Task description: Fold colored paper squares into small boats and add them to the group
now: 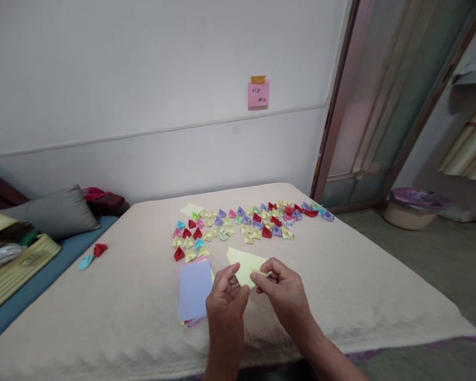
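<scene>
A pale yellow sheet of paper (pixel 244 262), partly folded, is held up above the cloth-covered table between both hands. My left hand (pixel 227 296) grips its lower left edge with thumb and fingers. At the right edge, my right hand (pixel 281 286) pinches the sheet between thumb and curled fingers. Just left of my left hand lies a stack of coloured paper (pixel 195 291), with a lavender sheet on top. Beyond the hands sit many small folded paper pieces (pixel 248 238) in yellow, red, lavender, blue and pink.
The table (pixel 135 296) bears a cream cloth. Toward its left edge lie a red folded piece (pixel 100 249) and a blue one (pixel 86 261). A loose yellow sheet (pixel 191 209) rests at the back. A pink note (pixel 258 95) is taped to the wall. A lined bin (pixel 412 209) stands right.
</scene>
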Tool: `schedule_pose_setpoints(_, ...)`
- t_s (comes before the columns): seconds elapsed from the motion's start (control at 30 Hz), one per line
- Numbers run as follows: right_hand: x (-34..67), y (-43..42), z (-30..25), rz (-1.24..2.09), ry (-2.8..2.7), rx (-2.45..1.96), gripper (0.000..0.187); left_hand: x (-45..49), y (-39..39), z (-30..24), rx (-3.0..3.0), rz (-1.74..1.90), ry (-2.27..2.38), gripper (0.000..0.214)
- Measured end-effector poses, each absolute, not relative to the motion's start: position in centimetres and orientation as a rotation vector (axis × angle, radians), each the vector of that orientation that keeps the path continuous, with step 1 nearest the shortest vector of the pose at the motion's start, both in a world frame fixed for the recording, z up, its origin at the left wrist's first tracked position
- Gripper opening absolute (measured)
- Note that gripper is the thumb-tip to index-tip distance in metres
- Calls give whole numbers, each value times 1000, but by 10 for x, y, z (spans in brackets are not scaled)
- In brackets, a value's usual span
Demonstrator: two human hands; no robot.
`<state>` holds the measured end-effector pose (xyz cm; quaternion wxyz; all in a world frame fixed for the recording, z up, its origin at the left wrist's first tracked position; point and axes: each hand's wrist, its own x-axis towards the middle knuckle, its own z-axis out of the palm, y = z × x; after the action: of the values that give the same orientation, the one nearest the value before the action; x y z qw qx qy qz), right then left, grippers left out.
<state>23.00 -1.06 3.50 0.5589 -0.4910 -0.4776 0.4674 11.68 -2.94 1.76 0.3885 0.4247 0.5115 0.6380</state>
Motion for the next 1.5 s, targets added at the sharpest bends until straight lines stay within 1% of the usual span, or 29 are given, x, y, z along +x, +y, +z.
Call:
schedule_pose_setpoints(0.17,228,-10,34,1108,-1076,-1155,18,119,-30,18,1051,1612,1289,37)
schedule_pose_setpoints(0.2,228,-10,35,1107,-1062,-1159,21,119,-30,18,1040,1610,1286,37)
schedule_pose_setpoints(0.33,227,-10,39,1102,-1039,-1170,47,121,-31,19,999,1612,1271,37)
schedule_pose_setpoints(0.47,229,-8,39,1109,-1043,-1194,56,123,-31,16,987,1625,1264,37)
schedule_pose_setpoints(0.6,231,-7,37,1109,-1050,-1225,56,123,-29,16,926,1642,1258,38)
schedule_pose_setpoints(0.73,237,-5,35,1099,-1138,-1267,49,120,-27,19,894,1652,1269,38)
schedule_pose_setpoints(0.87,243,-2,34,1193,-1211,-1188,45,118,-26,22,851,1666,1185,38)
schedule_pose_setpoints(1.0,246,0,34,1310,-1237,-1076,50,118,-25,25,814,1648,1122,40)
schedule_pose_setpoints(1.13,247,-2,35,1294,-1236,-1032,55,116,-26,28,796,1627,1114,40)
schedule_pose_setpoints(1.23,246,-6,34,1236,-1259,-987,48,114,-26,30,733,1636,1139,44)
schedule_pose_setpoints(1.33,241,-10,31,1228,-1301,-947,32,113,-26,29,720,1652,1192,46)
schedule_pose_setpoints(1.43,231,-12,28,1206,-1249,-965,16,115,-27,25,817,1659,1253,43)
schedule_pose_setpoints(1.5,226,-12,27,1187,-1170,-1018,10,116,-27,22,894,1652,1279,41)
